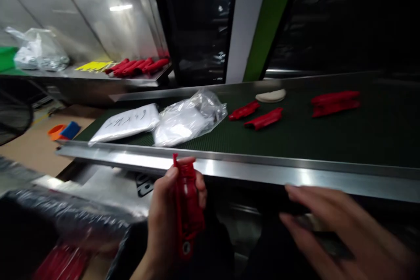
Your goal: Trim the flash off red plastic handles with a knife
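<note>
Below the steel edge of the conveyor belt (pixel 229 170), the left hand (pixel 170 223) is clamped around a red plastic part (pixel 186 210), held upright. The right hand (pixel 331 227) hovers beside it, blurred, fingers spread and holding nothing. More red parts (pixel 264 119) lie on the belt beyond.

green conveyor belt (pixel 328 140) across mid frame, carrying two plastic bags (pixel 188 118), white sheet (pixel 126 123), loose red parts (pixel 262 118). upper left: steel shelf (pixel 98 76) with red parts row (pixel 138 66), yellow sheet (pixel 93 66).
</note>
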Available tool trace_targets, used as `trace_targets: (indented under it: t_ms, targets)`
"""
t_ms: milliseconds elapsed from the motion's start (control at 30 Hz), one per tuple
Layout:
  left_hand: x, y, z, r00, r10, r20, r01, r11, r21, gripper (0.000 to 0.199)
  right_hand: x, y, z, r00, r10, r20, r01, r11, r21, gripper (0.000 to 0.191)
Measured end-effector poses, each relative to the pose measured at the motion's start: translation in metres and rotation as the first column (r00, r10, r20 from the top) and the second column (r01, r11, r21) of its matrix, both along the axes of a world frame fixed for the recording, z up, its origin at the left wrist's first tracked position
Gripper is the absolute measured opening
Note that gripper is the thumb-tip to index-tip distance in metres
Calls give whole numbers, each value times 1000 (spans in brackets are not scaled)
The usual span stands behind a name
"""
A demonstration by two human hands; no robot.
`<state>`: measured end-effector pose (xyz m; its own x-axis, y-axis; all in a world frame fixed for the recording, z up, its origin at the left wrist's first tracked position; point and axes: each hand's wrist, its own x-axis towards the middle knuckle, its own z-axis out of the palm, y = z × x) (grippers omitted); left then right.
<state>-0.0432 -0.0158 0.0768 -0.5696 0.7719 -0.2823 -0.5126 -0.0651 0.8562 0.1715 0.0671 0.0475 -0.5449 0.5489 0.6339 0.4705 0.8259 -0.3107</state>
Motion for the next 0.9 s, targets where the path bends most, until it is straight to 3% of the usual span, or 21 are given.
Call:
trace_targets:
  t_ms: [67,133,167,200,233,300,333,433,533,633,733,833,867,900]
  targets:
    - [-9,18,7,991,-6,-136,10,1000,29,37,6,45,17,985,-135,104,126,987,96,29]
    - [-16,42,13,935,-47,-352,55,998,11,39,10,90,32,929,-275,249,246,959,139,26]
    - [-19,55,15,847,-91,-524,84,996,-36,39,8,110,38,905,-293,308,261,955,142,24]
    - [-22,68,17,698,-148,-700,106,989,-104,40,4,128,42,887,-279,367,249,960,129,24]
    - [-25,81,18,503,-210,-838,111,978,-178,41,-3,143,45,875,-236,423,211,972,105,26]
    - [-30,105,19,129,-310,-942,99,949,-299,42,-22,166,47,841,-116,529,110,993,42,27]
    - [-32,115,19,12,-345,-938,99,934,-342,42,-32,174,46,819,-57,571,65,998,8,27]
    - [-36,137,16,-172,-399,-901,173,888,-426,35,-53,192,45,757,48,651,-3,998,-70,28]
    - [-34,150,7,-328,-402,-855,287,820,-495,33,-52,203,46,728,62,683,9,995,-99,27]
    - [-31,162,-4,-378,-381,-844,372,772,-516,35,-35,206,51,739,-6,674,75,994,-74,25]
    - [-31,169,-11,-320,-375,-870,419,767,-485,43,-13,195,62,787,-94,610,145,989,-35,26]
    - [-25,154,-7,-182,-347,-920,430,813,-392,52,2,160,72,862,-99,497,129,991,-26,35]
    - [-19,143,-4,-96,-334,-938,437,832,-341,51,5,144,73,896,-74,439,100,994,-36,38]
    - [-10,129,-1,39,-330,-943,455,846,-277,48,5,125,73,928,-40,370,64,997,-52,40]
